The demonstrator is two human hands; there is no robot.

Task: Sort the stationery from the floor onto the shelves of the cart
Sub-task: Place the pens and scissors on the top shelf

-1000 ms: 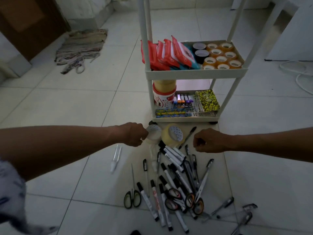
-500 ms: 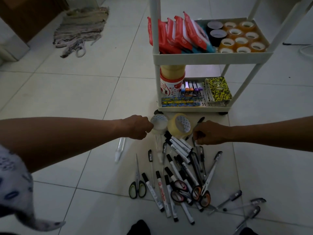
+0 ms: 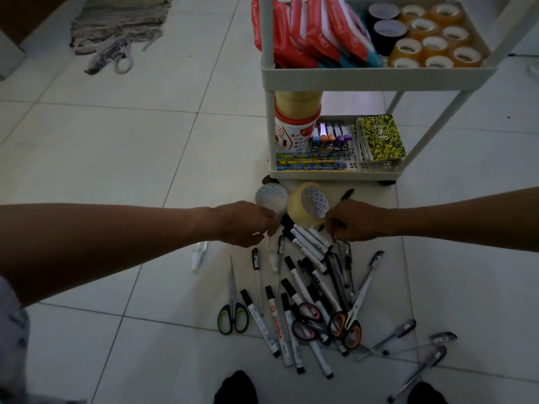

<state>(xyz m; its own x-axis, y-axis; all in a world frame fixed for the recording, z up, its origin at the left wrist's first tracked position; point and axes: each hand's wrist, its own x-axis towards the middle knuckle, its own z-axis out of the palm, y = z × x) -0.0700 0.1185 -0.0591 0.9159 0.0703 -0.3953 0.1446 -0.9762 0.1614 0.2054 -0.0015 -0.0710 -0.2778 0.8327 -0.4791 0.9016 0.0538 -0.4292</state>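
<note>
A pale tiled floor (image 3: 122,147) fills the view, its grout lines running in a wide grid. At the upper left lies a crumpled rag rug (image 3: 116,27) of grey and beige strands, its fringe spilling in loops toward the camera (one loop curls into a near ring at its lower edge). Beyond the rug, the top left corner shows a dark brown panel (image 3: 26,13), too dim to say what it belongs to. A patterned sleeve (image 3: 13,339), pale with dark marks, crosses the lower left corner. Two dark rounded shapes (image 3: 236,387) sit at the bottom edge.
</note>
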